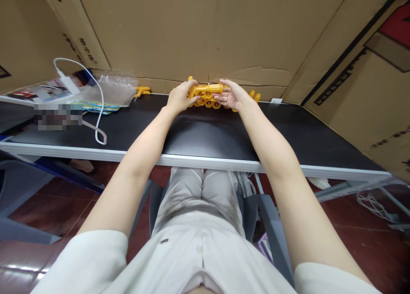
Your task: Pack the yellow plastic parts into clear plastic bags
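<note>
Arms outstretched, left hand point(179, 98) clasping yellow plastic piece point(209, 89), right hand point(232, 95) pinching its other end

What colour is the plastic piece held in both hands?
Yellow-orange piece, between left hand and right hand; head view.

Glossy yellow plastic toy point(207, 94), matt black tabletop point(205, 133)

My black table point(198, 136) carries a white charger point(71, 85) near its far left corner, the cable point(101, 110) looping toward the near edge. Beside it lie a crumpled clear plastic bag point(115, 89) and printed leaflets point(41, 93). A small white tag point(276, 100) sits at the far edge. Cardboard sheets point(160, 29) wall the far and right sides. Below, loose white cords point(371, 202) lie on the red floor point(352, 242).
</note>
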`<control>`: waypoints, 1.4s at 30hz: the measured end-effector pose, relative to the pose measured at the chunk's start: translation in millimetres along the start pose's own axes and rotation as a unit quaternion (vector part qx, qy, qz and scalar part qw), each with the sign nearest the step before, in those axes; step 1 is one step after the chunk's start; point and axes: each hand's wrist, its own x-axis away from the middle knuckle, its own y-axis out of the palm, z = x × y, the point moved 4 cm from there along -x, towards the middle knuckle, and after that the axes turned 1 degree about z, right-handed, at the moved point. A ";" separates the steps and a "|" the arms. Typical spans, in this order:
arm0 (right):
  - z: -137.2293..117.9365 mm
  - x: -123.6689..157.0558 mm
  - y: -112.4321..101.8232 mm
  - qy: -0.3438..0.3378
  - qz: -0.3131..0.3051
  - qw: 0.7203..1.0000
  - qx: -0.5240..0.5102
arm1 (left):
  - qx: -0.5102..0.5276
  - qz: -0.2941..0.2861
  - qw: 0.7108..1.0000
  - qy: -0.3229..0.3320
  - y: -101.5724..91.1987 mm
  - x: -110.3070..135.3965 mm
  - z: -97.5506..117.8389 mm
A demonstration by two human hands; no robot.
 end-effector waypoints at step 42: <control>-52.7 -27.3 12.9 -0.122 -0.067 0.767 0.626 | -0.099 -0.052 0.961 -0.254 -11.8 -6.2 -54.1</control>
